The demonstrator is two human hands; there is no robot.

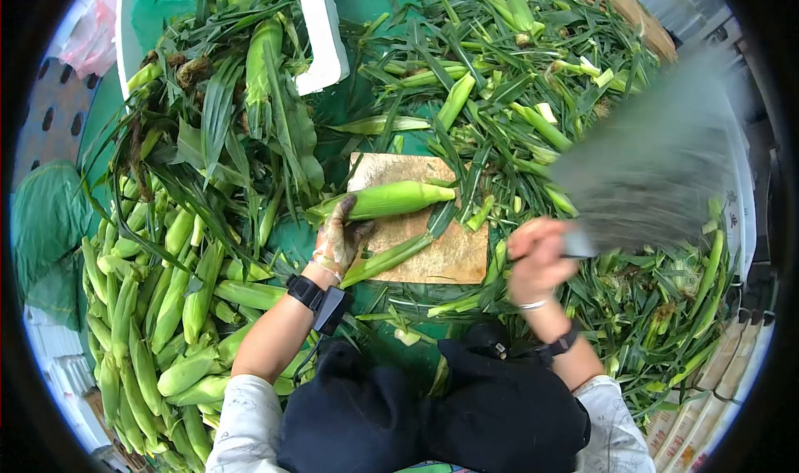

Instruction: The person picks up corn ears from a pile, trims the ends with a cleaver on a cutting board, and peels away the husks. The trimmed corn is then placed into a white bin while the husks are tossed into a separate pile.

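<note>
My left hand [339,238], in a stained glove, is closed around the lower end of a green ear of corn [391,200] in its husk. The ear lies crosswise over a worn wooden chopping board [462,252], its pale cut-looking end pointing right. In my right hand [539,261] is the handle of a broad cleaver [649,165], raised to the right of the board. Its blade is smeared by motion. A leafy stalk piece [391,258] rests on the board below the ear.
Husked-in corn ears [179,306] are heaped at the left. Leafy corn [266,65] fills a white foam box [323,36] at the upper left. Cut leaves and stalks [516,73] cover the back and right [657,315]. A green mesh sack [50,223] stands at far left.
</note>
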